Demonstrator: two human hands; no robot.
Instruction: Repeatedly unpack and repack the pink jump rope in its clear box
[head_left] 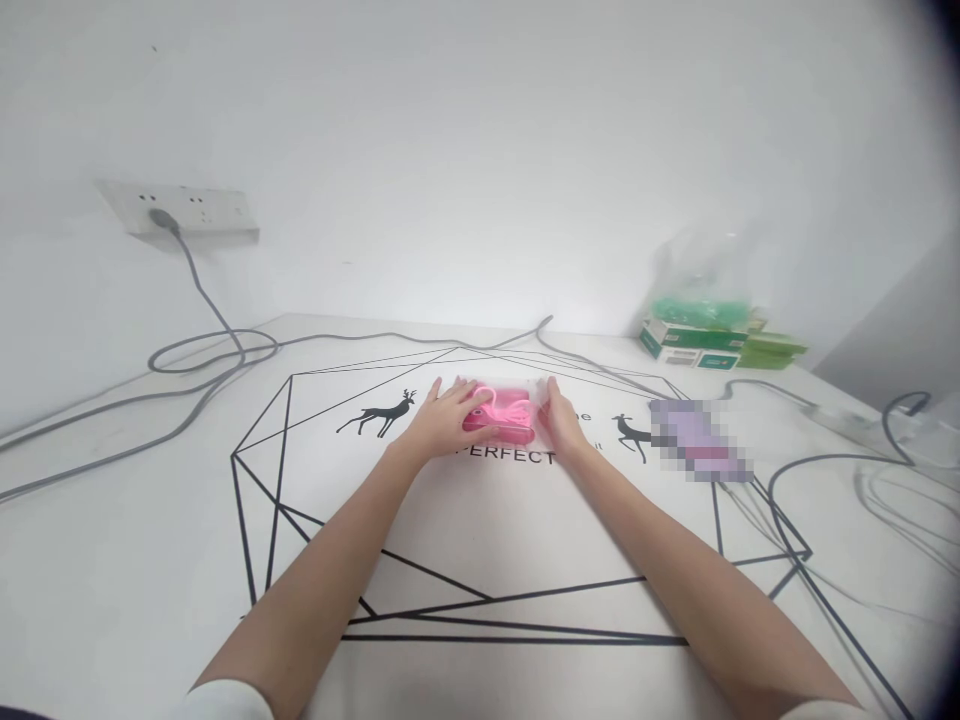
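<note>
A clear plastic package [523, 384] lies at the middle of the printed table cover, with a bright pink cord [514, 412] and a darker pink thing under it; the exact kind of the contents cannot be told. My left hand [442, 420] rests over its left part, fingers spread and thumb towards the near edge. Against the right edge is my right hand [561, 415], its fingers close together along the clear wrap and seeming to grip it. The undersides of both hands are hidden.
The white cover [525, 540] has black lines, deer and lettering. A blurred-out lilac object [697, 438] lies to the right. Behind it, green-and-white boxes [697, 340] bear a clear bag [701, 280]. Grey cables [214, 385] run along the left and back from a wall socket [187, 210].
</note>
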